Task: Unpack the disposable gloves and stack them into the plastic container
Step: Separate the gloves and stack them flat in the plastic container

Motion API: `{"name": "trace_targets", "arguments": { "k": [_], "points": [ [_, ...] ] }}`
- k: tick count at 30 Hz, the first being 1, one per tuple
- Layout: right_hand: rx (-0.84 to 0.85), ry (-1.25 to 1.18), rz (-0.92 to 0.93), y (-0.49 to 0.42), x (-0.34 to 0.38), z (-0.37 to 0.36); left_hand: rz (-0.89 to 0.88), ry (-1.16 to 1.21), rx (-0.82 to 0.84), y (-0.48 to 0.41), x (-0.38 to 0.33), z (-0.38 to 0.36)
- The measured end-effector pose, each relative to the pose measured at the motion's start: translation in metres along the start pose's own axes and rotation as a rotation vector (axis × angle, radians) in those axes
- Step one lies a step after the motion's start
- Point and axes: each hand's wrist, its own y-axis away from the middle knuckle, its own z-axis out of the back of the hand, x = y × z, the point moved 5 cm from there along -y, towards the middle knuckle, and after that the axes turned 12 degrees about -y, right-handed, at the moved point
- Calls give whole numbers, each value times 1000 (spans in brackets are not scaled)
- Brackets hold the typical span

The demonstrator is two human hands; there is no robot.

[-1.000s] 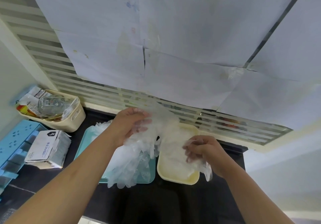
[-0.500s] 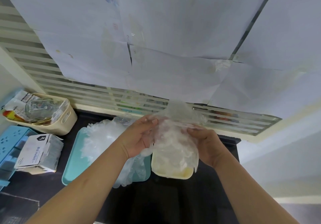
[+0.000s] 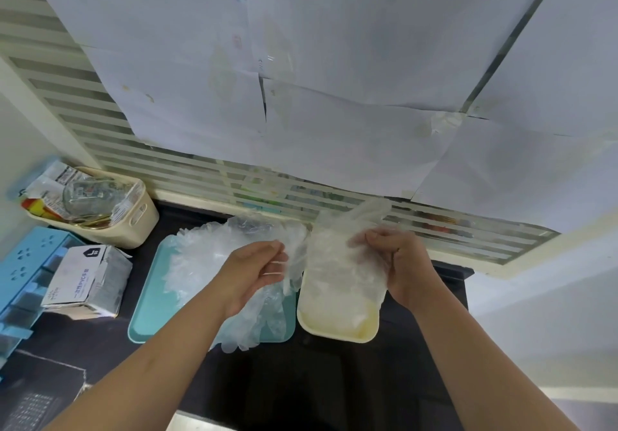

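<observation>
Status | right grip [image 3: 401, 263] pinching glove [image 3: 344, 256] over cream container [image 3: 334, 331] | left grip [image 3: 254, 270] slack, spread, beside glove pile [image 3: 200, 256]

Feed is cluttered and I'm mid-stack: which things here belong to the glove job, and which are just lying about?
Job:
loose gloves on the tray
container with stacked gloves
glove gripped by the right hand over it
left hand beside it
opened glove box

Lying about:
basket of packets
blue rack
paper sheets on the window
</observation>
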Motion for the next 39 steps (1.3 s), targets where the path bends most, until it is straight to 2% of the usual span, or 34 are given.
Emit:
{"name": "trace_targets", "arguments": {
  "k": [2, 4, 6, 8, 10, 13, 16, 20, 22, 24, 27, 30, 33, 36, 38, 39],
  "points": [
    [133, -3, -80, 4, -5, -5, 0, -31, 199, -4, -12, -26],
    [226, -36, -170, 10, -10, -6, 75, -48, 369, -9, -14, -52],
    [273, -72, -236, 13, -13, -1, 212, 90, 492, -11, -7, -71],
    [229, 10, -238, 12, -14, 11, 215, 248, 583, -8, -7, -84],
    [66, 163, -179, 6, -14, 32, 135, 225, 503, -10, -9, -89],
    [-158, 444, -44, 4, -14, 57, 61, -152, 206, -29, -9, -88],
    [-220, 662, 30, 9, -9, 66, 21, -389, 36, -55, -9, -95],
    [-117, 729, 25, 18, 2, 61, -14, -717, 72, -85, -1, -115],
    [-28, 655, -77, 21, 2, 62, -67, -966, 107, -99, 4, -121],
    [73, 529, -160, 20, 2, 63, -108, -1182, 70, -106, -1, -122],
    [166, 424, -221, 12, 4, 61, -121, -1210, 40, -120, -7, -121],
    [149, 444, -240, -8, 2, 54, -208, -1178, 24, -118, -15, -113],
    [107, 491, -255, -37, -8, 45, -409, -1087, -182, -95, -34, -95],
    [83, 665, -225, -65, -21, 36, -511, -905, -418, -68, -55, -68],
    [51, 744, -227, -82, -31, 33, -548, -848, -483, -54, -62, -58],
    [17, 763, -225, -89, -35, 34, -574, -848, -450, -50, -61, -60]
  ]
}}
